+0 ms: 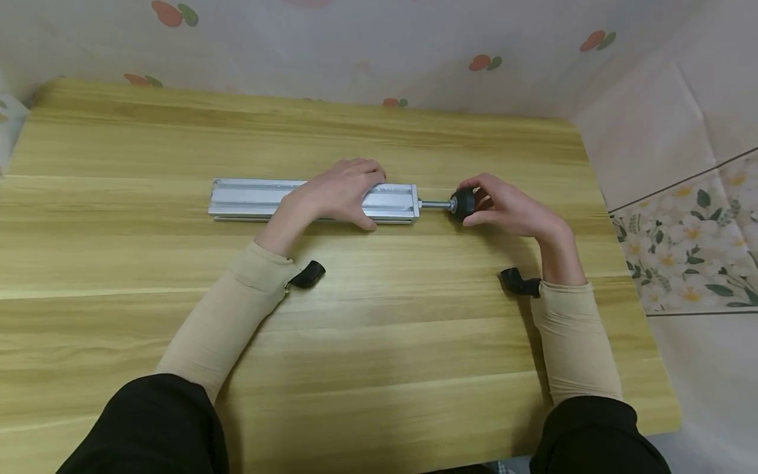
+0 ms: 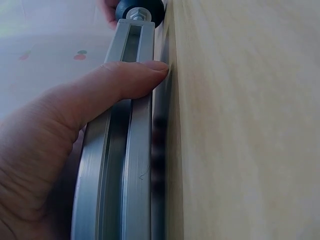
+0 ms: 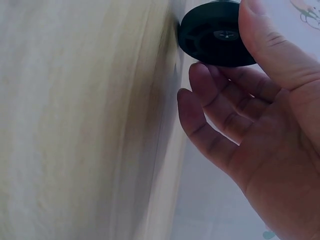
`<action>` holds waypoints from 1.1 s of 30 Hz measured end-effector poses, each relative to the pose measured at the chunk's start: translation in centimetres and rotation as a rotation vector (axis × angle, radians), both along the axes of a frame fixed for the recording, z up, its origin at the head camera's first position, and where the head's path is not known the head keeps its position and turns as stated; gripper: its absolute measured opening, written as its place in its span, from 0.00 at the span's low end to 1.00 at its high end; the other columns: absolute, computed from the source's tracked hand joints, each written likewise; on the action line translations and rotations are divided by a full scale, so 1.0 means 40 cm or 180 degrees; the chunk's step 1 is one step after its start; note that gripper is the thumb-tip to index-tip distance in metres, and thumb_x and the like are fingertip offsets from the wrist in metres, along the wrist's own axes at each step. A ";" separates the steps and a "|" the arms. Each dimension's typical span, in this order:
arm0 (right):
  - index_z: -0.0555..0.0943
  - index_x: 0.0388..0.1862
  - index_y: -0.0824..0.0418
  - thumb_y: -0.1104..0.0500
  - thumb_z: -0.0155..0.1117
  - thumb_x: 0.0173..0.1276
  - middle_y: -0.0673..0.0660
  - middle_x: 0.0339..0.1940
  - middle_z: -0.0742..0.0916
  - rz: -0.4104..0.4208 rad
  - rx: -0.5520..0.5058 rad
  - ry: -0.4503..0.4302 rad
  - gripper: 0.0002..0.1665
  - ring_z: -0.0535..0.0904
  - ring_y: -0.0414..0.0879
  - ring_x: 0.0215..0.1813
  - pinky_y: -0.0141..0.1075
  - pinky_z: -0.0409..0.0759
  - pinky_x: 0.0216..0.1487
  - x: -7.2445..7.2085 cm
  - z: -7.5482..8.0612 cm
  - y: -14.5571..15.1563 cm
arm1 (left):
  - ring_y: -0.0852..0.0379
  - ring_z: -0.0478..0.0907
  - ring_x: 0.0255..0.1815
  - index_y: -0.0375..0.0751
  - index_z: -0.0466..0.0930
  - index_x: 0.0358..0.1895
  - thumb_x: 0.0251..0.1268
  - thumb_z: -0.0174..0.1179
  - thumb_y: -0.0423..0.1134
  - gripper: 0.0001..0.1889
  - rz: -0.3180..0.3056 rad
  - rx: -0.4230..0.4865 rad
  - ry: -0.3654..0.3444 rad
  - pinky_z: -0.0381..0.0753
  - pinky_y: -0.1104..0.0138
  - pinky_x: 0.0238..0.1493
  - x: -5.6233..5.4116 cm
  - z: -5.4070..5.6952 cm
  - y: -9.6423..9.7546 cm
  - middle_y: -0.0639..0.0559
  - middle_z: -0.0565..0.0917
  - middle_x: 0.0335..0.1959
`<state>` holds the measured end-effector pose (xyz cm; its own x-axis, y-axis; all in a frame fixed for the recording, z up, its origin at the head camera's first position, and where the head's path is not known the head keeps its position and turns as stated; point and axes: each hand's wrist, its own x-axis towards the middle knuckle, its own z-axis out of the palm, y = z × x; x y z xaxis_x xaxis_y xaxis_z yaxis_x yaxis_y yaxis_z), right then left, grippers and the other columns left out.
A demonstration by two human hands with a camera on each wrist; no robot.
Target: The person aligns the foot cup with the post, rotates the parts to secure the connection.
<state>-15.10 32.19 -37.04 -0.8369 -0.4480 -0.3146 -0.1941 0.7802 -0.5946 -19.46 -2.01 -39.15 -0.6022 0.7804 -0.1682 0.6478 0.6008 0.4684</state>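
Note:
A silver slotted aluminium profile [image 1: 254, 197] lies lengthwise across the wooden table. My left hand [image 1: 340, 191] grips it near its right end, the thumb on the near side and the fingers over the far side. In the left wrist view the thumb crosses the slot of the profile [image 2: 137, 165]. From the profile's right end sticks a threaded rod [image 1: 435, 205] that carries a round black levelling foot [image 1: 462, 203]. My right hand [image 1: 509, 207] holds this foot between thumb and curled fingers. The right wrist view shows the foot's hollow underside [image 3: 217, 37].
The wood-grain table [image 1: 379, 342] reaches back to a patterned wall covering [image 1: 355, 52]. A floral panel [image 1: 693, 243] stands beyond the right edge. Black wrist-camera mounts [image 1: 308, 274] stick out from both beige sleeves [image 1: 577, 336].

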 end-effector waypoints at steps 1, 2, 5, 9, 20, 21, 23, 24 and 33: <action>0.68 0.72 0.66 0.61 0.70 0.69 0.64 0.63 0.78 -0.0002 0.0004 -0.0002 0.36 0.80 0.58 0.60 0.32 0.79 0.54 -0.001 0.002 -0.002 | 0.44 0.59 0.81 0.38 0.69 0.72 0.55 0.72 0.54 0.43 0.0000 -0.0005 0.0001 0.53 0.49 0.84 0.000 0.001 -0.001 0.45 0.70 0.75; 0.68 0.72 0.65 0.60 0.71 0.69 0.64 0.63 0.78 -0.0013 0.0015 -0.0004 0.36 0.80 0.58 0.60 0.30 0.79 0.53 -0.002 0.003 -0.002 | 0.44 0.60 0.81 0.38 0.69 0.72 0.54 0.72 0.54 0.43 0.0003 -0.0007 0.0007 0.53 0.49 0.84 0.000 0.002 -0.002 0.45 0.70 0.74; 0.69 0.73 0.64 0.59 0.72 0.69 0.64 0.64 0.79 -0.0066 0.0035 -0.0039 0.36 0.80 0.57 0.60 0.28 0.78 0.52 -0.004 0.004 -0.006 | 0.44 0.60 0.81 0.37 0.69 0.72 0.55 0.71 0.54 0.42 0.0002 -0.0019 0.0006 0.55 0.48 0.83 0.001 0.002 -0.005 0.45 0.70 0.74; 0.69 0.74 0.63 0.58 0.72 0.69 0.63 0.64 0.80 -0.0097 0.0089 -0.0114 0.38 0.80 0.57 0.60 0.36 0.80 0.55 -0.006 0.004 -0.013 | 0.43 0.59 0.82 0.37 0.68 0.73 0.56 0.71 0.54 0.43 0.0018 -0.0055 -0.0030 0.55 0.48 0.83 0.003 0.000 -0.010 0.44 0.69 0.75; 0.69 0.74 0.64 0.57 0.73 0.68 0.64 0.65 0.80 -0.0069 0.0099 -0.0192 0.39 0.81 0.60 0.62 0.54 0.80 0.63 -0.004 0.009 -0.029 | 0.42 0.58 0.81 0.39 0.65 0.76 0.57 0.70 0.55 0.45 0.0035 -0.0133 -0.0081 0.57 0.46 0.82 0.012 -0.002 -0.020 0.44 0.65 0.78; 0.68 0.75 0.63 0.58 0.72 0.68 0.64 0.66 0.79 -0.0074 0.0101 -0.0209 0.39 0.81 0.60 0.63 0.55 0.80 0.63 -0.002 0.010 -0.030 | 0.42 0.58 0.82 0.39 0.64 0.76 0.57 0.70 0.55 0.45 0.0037 -0.0134 -0.0090 0.58 0.46 0.81 0.012 -0.002 -0.020 0.45 0.65 0.79; 0.68 0.75 0.63 0.58 0.72 0.68 0.64 0.66 0.79 -0.0098 0.0123 -0.0230 0.39 0.80 0.59 0.63 0.55 0.80 0.64 -0.001 0.011 -0.029 | 0.43 0.57 0.82 0.40 0.64 0.76 0.57 0.70 0.55 0.45 0.0052 -0.0133 -0.0113 0.57 0.46 0.82 0.013 -0.002 -0.019 0.45 0.65 0.79; 0.67 0.75 0.62 0.58 0.72 0.69 0.63 0.67 0.79 -0.0108 0.0126 -0.0236 0.39 0.80 0.59 0.63 0.55 0.80 0.64 0.000 0.013 -0.028 | 0.43 0.56 0.83 0.40 0.64 0.76 0.57 0.70 0.55 0.46 0.0060 -0.0135 -0.0121 0.55 0.46 0.83 0.013 -0.001 -0.018 0.45 0.64 0.79; 0.67 0.76 0.62 0.57 0.71 0.69 0.64 0.67 0.79 -0.0076 0.0146 -0.0231 0.40 0.80 0.60 0.64 0.56 0.79 0.64 -0.001 0.016 -0.029 | 0.43 0.58 0.82 0.40 0.64 0.76 0.57 0.70 0.56 0.45 0.0073 -0.0157 -0.0090 0.56 0.46 0.82 0.011 -0.001 -0.019 0.46 0.65 0.79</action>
